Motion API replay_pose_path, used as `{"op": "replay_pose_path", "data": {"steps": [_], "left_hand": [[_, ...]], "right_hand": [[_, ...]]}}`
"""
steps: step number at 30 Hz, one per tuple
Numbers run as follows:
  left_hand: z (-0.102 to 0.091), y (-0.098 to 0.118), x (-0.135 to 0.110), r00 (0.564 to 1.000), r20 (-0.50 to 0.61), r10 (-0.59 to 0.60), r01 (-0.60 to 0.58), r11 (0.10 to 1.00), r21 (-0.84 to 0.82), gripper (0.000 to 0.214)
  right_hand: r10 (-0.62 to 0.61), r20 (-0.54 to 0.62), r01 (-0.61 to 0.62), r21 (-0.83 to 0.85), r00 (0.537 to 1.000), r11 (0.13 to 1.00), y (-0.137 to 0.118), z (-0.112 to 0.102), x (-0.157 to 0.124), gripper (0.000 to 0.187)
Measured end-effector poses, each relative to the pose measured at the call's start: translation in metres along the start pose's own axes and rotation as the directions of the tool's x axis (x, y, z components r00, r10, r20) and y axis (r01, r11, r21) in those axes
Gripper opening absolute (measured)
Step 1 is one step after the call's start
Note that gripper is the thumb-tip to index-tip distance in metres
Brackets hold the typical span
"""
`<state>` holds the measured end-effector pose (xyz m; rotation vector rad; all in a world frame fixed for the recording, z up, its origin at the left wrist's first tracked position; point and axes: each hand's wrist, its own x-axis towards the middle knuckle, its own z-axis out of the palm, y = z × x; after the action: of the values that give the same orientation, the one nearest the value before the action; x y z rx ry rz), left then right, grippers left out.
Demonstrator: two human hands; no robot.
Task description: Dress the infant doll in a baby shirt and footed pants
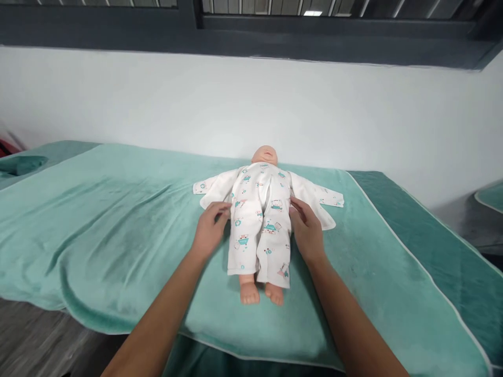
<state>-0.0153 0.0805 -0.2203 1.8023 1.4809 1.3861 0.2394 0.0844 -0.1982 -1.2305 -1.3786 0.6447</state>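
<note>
A baby doll (264, 155) lies on its back with its head toward the wall and its bare feet (249, 293) toward me. White printed baby pants (245, 230) cover it from near the neck down to the ankles. A white long-sleeved baby shirt (310, 188) is spread out under it, sleeves stretched to both sides. At the pants' left edge my left hand (212, 225) is closed, its curled fingers on the fabric. My right hand (308, 228) mirrors it at the right edge, thumb and fingers pinched against the cloth. Both sets of fingertips are partly hidden.
A light green plush cover (129, 220) with wrinkles on the left lies under the doll. Darker green cloth (428, 225) runs along the right. Behind stands a white wall (236, 104) below a dark window frame (314, 39). Grey floor (31, 335) shows at lower left.
</note>
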Motion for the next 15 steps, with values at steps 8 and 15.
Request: {"op": "replay_pose_path", "data": {"steps": [8, 15], "left_hand": [[-0.02, 0.034, -0.114, 0.973, 0.232, 0.001, 0.004, 1.0, -0.018, 0.028], [-0.015, 0.047, -0.111, 0.978, 0.209, -0.027, 0.034, 0.999, -0.032, 0.013]], "right_hand": [[-0.105, 0.392, 0.174, -0.143, 0.914, 0.974, -0.058, -0.015, -0.09, 0.024], [-0.026, 0.602, 0.478, -0.605, 0.798, 0.637, -0.095, 0.001, -0.094, 0.007]]}}
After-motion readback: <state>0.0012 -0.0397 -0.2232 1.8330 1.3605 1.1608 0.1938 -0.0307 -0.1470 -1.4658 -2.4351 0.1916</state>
